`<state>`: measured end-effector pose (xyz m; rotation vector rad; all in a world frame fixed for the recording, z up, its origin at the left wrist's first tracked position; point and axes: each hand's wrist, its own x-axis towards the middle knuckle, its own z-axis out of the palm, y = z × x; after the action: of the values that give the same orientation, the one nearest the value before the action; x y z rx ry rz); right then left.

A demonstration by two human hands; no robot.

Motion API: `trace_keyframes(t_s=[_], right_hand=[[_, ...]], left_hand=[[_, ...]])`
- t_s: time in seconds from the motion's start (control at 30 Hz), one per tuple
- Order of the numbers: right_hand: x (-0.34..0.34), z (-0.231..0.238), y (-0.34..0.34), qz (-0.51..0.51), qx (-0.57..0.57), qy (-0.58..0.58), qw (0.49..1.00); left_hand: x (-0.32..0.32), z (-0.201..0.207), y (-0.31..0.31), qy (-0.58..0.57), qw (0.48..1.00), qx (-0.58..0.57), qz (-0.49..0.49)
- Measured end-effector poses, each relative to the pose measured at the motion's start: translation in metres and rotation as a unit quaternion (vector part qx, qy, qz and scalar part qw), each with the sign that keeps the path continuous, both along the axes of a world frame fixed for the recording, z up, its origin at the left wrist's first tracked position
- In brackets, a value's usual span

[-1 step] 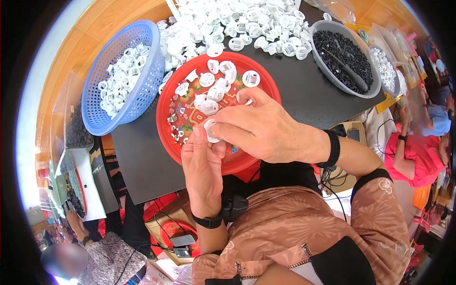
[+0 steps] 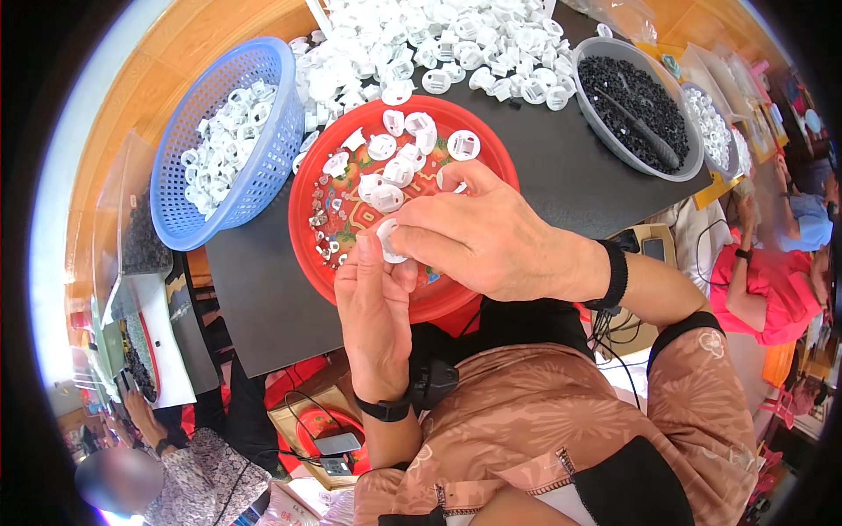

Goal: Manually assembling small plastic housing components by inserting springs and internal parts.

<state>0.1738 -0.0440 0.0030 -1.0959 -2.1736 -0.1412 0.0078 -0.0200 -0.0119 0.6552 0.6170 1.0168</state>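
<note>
A white round plastic part [image 2: 387,235] is pinched between my two hands, over the near side of a red round tray [image 2: 303,175]. My left hand [image 2: 375,302] grips it from below, thumb upright and fingers curled behind. From the right, my right hand [image 2: 487,238] presses thumb and fingertips onto the same part and covers much of it. Several similar white parts [image 2: 381,146] lie in the tray beyond my hands. Small metal pieces [image 2: 321,219] are scattered along the tray's left side. Whether my right fingertips also hold a small piece cannot be seen.
A blue mesh basket [image 2: 230,230] of white parts stands at the left. Behind the tray spreads a large heap of white parts [image 2: 438,44]. A grey bowl [image 2: 589,110] of small black pieces, with a dark tool [image 2: 645,136], sits far right. Other people work on both sides.
</note>
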Motion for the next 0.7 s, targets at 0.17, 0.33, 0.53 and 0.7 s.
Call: trace_keyframes(t_s=[0.17, 0.33, 0.53, 0.7], right_hand=[[0.003, 0.002, 0.005, 0.002, -0.053, 0.069, 0.996], [0.009, 0.018, 0.007, 0.035, -0.273, 0.299, 0.914], [0.007, 0.006, 0.008, 0.054, -0.219, 0.289, 0.93], [0.004, 0.0, 0.006, 0.051, -0.14, 0.223, 0.963]], left_hand=[[-0.002, -0.003, 0.001, 0.008, 0.999, 0.019, -0.029], [-0.005, -0.006, 0.001, -0.031, 0.998, 0.025, -0.052], [0.008, 0.005, 0.001, 0.024, 1.0, -0.009, 0.016], [0.005, 0.002, 0.0, 0.014, 1.0, -0.007, 0.005]])
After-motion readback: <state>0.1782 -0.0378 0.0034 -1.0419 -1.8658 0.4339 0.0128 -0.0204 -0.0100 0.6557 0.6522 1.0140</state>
